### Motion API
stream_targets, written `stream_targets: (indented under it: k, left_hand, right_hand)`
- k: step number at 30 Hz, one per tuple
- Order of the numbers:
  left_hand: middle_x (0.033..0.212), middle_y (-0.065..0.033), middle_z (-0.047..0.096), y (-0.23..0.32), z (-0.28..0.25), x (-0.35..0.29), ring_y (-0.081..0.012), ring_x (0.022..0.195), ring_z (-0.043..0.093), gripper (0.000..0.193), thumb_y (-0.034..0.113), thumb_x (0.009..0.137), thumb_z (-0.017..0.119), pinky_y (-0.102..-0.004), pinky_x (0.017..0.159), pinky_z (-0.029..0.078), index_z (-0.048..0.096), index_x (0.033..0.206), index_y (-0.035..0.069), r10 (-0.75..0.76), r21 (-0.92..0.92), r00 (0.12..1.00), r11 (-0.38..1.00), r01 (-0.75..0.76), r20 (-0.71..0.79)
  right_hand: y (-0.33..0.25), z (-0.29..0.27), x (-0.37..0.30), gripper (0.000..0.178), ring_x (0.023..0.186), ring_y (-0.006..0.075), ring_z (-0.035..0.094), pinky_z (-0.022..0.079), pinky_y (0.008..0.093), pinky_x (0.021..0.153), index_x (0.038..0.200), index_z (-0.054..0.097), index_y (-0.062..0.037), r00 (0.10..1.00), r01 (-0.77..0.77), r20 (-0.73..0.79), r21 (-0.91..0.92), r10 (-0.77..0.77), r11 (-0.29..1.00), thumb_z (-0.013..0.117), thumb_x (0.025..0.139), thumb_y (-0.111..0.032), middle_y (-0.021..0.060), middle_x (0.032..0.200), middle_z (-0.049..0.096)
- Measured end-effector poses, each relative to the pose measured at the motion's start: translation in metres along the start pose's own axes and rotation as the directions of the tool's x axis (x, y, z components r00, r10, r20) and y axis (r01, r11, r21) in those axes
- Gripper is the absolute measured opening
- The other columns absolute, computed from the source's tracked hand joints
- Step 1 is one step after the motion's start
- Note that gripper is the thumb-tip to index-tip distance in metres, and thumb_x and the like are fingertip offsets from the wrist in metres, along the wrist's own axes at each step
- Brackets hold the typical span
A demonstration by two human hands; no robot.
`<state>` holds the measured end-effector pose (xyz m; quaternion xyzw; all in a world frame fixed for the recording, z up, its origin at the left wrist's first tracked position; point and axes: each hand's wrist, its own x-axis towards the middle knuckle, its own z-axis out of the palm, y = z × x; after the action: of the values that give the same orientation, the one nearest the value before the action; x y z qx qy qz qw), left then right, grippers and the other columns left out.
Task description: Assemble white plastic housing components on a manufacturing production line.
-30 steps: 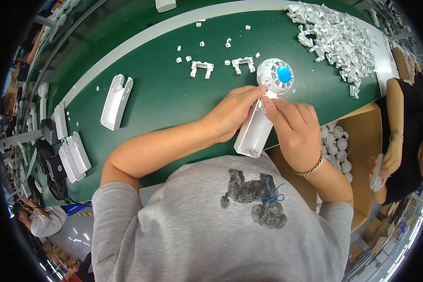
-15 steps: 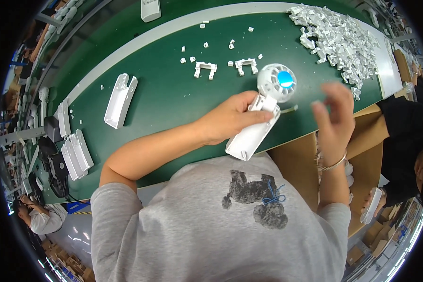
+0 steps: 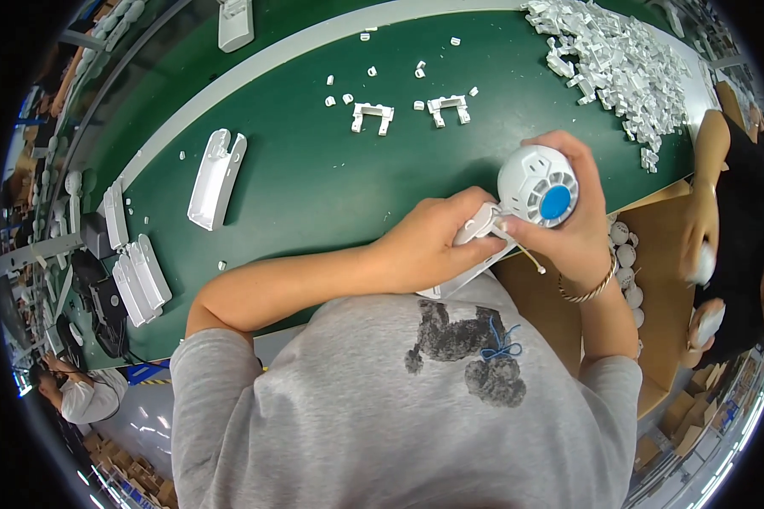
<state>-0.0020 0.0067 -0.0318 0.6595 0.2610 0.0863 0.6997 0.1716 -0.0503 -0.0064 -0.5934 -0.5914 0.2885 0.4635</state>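
Note:
At the near edge of the table, my left hand (image 3: 441, 242) is closed round a white plastic handle shell (image 3: 452, 284), fingers and thumb near its upper end. My right hand (image 3: 579, 229) grips a round white slotted head (image 3: 525, 176) with a blue disc (image 3: 555, 202) at its centre. The head sits at the top of the handle; whether the two are fastened cannot be seen. My right thumb presses where they meet. A thin pale wire (image 3: 530, 257) with a small white plug hangs out below that thumb.
Two white U-shaped brackets (image 3: 372, 115) and several tiny white pieces (image 3: 372, 72) lie beyond my hands. An open white shell (image 3: 216, 180) rests at left, near more shells (image 3: 142, 278). A heap of white parts (image 3: 615, 68) fills the far right. Beside a cardboard box (image 3: 662, 280), a co-worker's hand (image 3: 700, 229) works.
My right hand, which was open and apart, has come in and taken hold of the round head. The head has turned and shifted right. My left hand keeps its grip on the handle shell.

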Motion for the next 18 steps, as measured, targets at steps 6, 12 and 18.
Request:
stream_targets:
  k: [6, 12, 18]
  left_hand:
    - [0.080, -0.0167, 0.060, 0.011, 0.000, 0.005, -0.0246, 0.072, 0.061, 0.033, 0.023, 0.079, 0.061, -0.0324, 0.060, 0.046, 0.050, 0.099, -0.002, 0.043, 0.096, 0.995, 0.995, -0.035, -0.087]
    - [0.089, -0.0114, 0.059, 0.040, -0.051, 0.079, -0.0155, 0.075, 0.058, 0.033, 0.022, 0.078, 0.063, -0.0296, 0.062, 0.049, 0.051, 0.099, -0.001, 0.128, -0.097, 0.984, 0.985, -0.141, -0.122]
    - [0.093, -0.0165, 0.060, 0.052, -0.172, 0.229, -0.0262, 0.078, 0.062, 0.031, 0.008, 0.075, 0.063, -0.0407, 0.066, 0.052, 0.053, 0.101, -0.005, 0.141, -0.336, 0.943, 0.910, -0.244, -0.302]
  right_hand:
    - [0.012, -0.003, 0.010, 0.073, 0.101, 0.0145, 0.048, 0.042, 0.0271, 0.085, 0.119, 0.037, -0.0028, 0.934, -0.356, 0.169, 0.383, 0.314, 0.852, 0.077, 0.057, -0.003, 0.0054, 0.108, 0.048]
    - [0.039, -0.073, -0.018, 0.067, 0.117, 0.0218, 0.041, 0.039, 0.0301, 0.091, 0.130, 0.028, 0.0019, 0.926, -0.132, -0.288, 0.356, 0.243, 0.925, 0.063, 0.074, -0.011, 0.0135, 0.129, 0.040]
    - [0.155, -0.157, -0.156, 0.047, 0.108, 0.0213, 0.047, 0.037, 0.0309, 0.093, 0.123, 0.039, 0.0023, 0.607, -0.397, -0.764, -0.053, 0.218, 0.916, 0.058, 0.084, -0.014, 0.0149, 0.121, 0.047]
